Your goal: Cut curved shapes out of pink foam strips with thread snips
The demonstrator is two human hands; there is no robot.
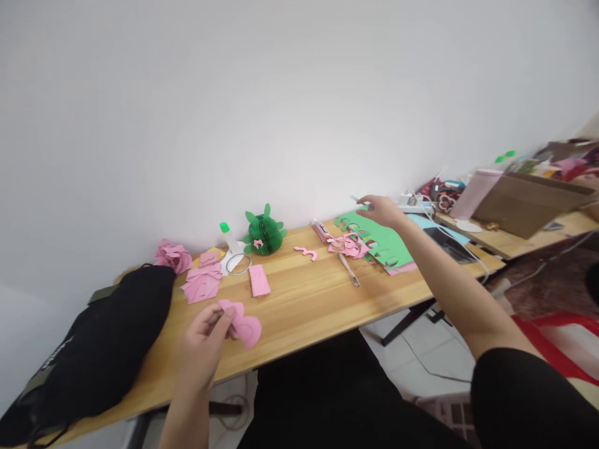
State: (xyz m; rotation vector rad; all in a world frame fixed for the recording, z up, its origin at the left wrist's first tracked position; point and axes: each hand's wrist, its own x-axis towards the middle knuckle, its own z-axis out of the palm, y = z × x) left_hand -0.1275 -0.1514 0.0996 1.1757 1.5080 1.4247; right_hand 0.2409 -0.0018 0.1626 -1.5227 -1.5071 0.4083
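Fingers (pixel 221 323) of the left hand (pixel 199 352) are pressed together, pinching a pink cutout (pixel 246 328) by its near edge. The cutout juts out beyond the fingertips, just above the front of the table (pixel 304 305). Its shape is hard to make out: rounded lobes, perhaps several layers. The wrist is cut off at the bottom of the view.

Beyond these fingers lie a pink slip (pixel 259 280) and folded pink pieces (pixel 202 282). Farther back stand a green paper ball (pixel 264 234) and a green-capped bottle (pixel 229 240). Beside the hand on its outer side slumps a black bag (pixel 103 355), its end out of view.

The right hand (pixel 384 211) is stretched well away over a green sheet (pixel 386 248) at the back. Its fingers (pixel 369 201) are curled and blurred. A thin pale stick (pixel 355 199) shows at their tips, but I cannot tell whether they pinch it or only touch it. Just short of those fingers lie pink scraps (pixel 349 244) and a small metal tool (pixel 350 271), too small to identify. Past them a box (pixel 528 199) hides most of the clutter behind it.
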